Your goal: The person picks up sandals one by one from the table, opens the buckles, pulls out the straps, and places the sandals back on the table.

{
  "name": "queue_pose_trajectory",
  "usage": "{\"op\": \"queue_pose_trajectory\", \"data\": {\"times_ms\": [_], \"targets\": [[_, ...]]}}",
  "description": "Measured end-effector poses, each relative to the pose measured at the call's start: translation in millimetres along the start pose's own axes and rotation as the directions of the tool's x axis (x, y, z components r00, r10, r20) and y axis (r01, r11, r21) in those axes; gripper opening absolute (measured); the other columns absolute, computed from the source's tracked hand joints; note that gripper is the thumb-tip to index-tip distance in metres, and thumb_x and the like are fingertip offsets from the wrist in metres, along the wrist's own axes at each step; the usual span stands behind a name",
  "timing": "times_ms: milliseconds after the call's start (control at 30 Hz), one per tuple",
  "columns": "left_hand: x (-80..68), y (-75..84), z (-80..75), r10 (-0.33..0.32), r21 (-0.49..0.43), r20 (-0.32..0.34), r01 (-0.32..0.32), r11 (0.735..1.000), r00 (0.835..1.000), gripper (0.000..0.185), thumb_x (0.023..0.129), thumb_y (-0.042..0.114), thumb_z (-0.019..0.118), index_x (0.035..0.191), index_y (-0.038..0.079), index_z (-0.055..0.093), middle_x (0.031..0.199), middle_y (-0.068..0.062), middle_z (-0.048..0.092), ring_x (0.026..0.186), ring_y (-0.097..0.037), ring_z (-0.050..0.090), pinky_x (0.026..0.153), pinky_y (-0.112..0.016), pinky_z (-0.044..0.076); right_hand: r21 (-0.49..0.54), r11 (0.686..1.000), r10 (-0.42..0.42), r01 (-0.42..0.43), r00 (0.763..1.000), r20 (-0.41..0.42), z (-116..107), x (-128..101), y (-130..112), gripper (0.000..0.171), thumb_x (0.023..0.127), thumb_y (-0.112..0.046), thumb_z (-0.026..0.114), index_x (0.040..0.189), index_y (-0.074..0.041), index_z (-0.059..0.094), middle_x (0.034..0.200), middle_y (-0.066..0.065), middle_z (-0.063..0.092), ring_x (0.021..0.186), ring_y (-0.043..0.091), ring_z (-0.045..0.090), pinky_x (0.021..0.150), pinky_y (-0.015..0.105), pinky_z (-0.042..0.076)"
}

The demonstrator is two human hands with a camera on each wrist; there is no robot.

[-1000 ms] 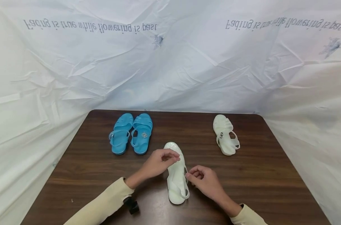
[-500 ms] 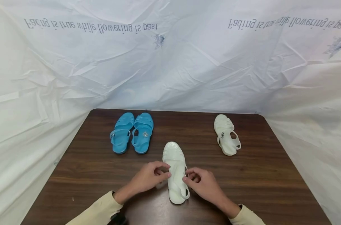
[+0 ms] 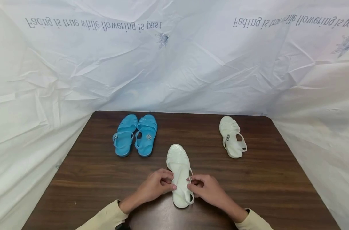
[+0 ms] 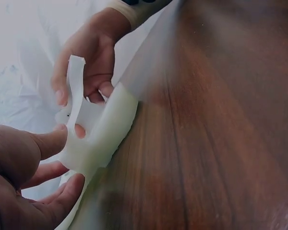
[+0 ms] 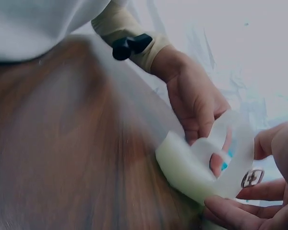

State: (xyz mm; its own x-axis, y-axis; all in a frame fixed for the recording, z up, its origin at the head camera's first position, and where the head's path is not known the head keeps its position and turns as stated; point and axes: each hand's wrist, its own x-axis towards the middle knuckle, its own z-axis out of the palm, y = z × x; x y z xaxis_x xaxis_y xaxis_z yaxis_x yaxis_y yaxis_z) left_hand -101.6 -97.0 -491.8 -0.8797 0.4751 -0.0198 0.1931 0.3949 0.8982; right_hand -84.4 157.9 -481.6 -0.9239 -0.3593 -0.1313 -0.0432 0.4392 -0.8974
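A white jelly sandal [image 3: 178,163] lies toe-away on the dark wooden table [image 3: 249,179], at the near middle. My left hand [image 3: 170,184] pinches its left side at the strap with curled fingers. My right hand [image 3: 190,184] pinches the strap on the right side, near the buckle [image 5: 252,178]. In the left wrist view my thumb [image 4: 48,141] presses on the sandal's strap [image 4: 76,91], and the right hand [image 4: 91,57] sits behind it. In the right wrist view the sandal's heel [image 5: 187,175] faces the camera, between the fingers [image 5: 230,213] of my right hand and my left hand [image 5: 194,103].
A pair of blue sandals [image 3: 135,135] stands side by side at the back left. The matching white sandal [image 3: 232,137] lies at the back right. Crinkled white sheeting [image 3: 174,64] walls the table on three sides. Cream sleeves [image 3: 105,220] cover both forearms.
My left hand has drawn back from the sandal's toe to its strap area. The right hand stayed at the strap, and the sandal barely shifted.
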Motion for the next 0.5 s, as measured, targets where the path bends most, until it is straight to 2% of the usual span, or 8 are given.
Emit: {"op": "queue_pose_trajectory", "data": {"times_ms": [133, 233, 333, 433, 500], "targets": [[-2.4, 1.6, 5.0, 0.001, -0.005, -0.026, -0.002, 1.000, 1.000, 0.029, 0.088, 0.025, 0.083, 0.107, 0.005, 0.076, 0.120, -0.010, 0.065, 0.101, -0.019, 0.068, 0.080, -0.024, 0.058, -0.021, 1.000, 0.007, -0.008, 1.000, -0.028, -0.4, -2.3, -0.7, 0.030, 0.095, -0.026, 0.073, 0.115, -0.004, 0.076, 0.108, 0.011, 0.075, 0.080, 0.010, 0.072, 0.065, 0.026, 0.058], [-4.3, 3.3, 9.5, -0.007, -0.016, -0.053, 0.006, 1.000, 0.999, 0.022, 0.089, 0.023, 0.082, 0.103, 0.007, 0.078, 0.124, -0.011, 0.067, 0.107, -0.023, 0.068, 0.085, -0.026, 0.057, -0.052, 0.999, 0.004, -0.007, 0.998, -0.065, 0.5, -3.5, 0.0, 0.028, 0.093, -0.027, 0.074, 0.113, -0.008, 0.078, 0.112, 0.009, 0.076, 0.084, 0.007, 0.072, 0.068, 0.023, 0.056], [-6.3, 5.3, 14.2, -0.026, -0.117, -0.073, 0.017, 0.993, 0.997, 0.018, 0.091, 0.017, 0.080, 0.104, 0.005, 0.078, 0.131, -0.017, 0.065, 0.112, -0.025, 0.069, 0.087, -0.026, 0.057, -0.047, 0.999, 0.004, -0.009, 0.994, -0.109, 1.5, -5.0, 1.1, 0.023, 0.093, -0.025, 0.074, 0.109, -0.010, 0.080, 0.109, 0.004, 0.077, 0.089, 0.006, 0.071, 0.072, 0.022, 0.056], [-7.6, 6.7, 19.3, -0.045, -0.271, -0.090, 0.019, 0.962, 0.995, 0.017, 0.092, 0.008, 0.077, 0.106, -0.002, 0.075, 0.140, -0.028, 0.057, 0.113, -0.032, 0.069, 0.086, -0.026, 0.058, 0.009, 1.000, 0.005, -0.004, 0.988, -0.155, 2.3, -6.4, 1.7, 0.021, 0.093, -0.020, 0.074, 0.109, -0.008, 0.080, 0.107, 0.004, 0.077, 0.092, 0.008, 0.071, 0.075, 0.021, 0.056], [-7.6, 7.7, 22.9, -0.063, -0.339, -0.111, 0.022, 0.941, 0.992, 0.019, 0.092, 0.006, 0.076, 0.107, -0.004, 0.074, 0.144, -0.032, 0.052, 0.115, -0.034, 0.068, 0.086, -0.026, 0.058, 0.046, 0.999, -0.001, 0.009, 0.983, -0.181, 2.3, -7.0, 1.9, 0.022, 0.093, -0.018, 0.074, 0.110, -0.006, 0.079, 0.109, 0.005, 0.077, 0.096, 0.009, 0.071, 0.077, 0.020, 0.056]]}}
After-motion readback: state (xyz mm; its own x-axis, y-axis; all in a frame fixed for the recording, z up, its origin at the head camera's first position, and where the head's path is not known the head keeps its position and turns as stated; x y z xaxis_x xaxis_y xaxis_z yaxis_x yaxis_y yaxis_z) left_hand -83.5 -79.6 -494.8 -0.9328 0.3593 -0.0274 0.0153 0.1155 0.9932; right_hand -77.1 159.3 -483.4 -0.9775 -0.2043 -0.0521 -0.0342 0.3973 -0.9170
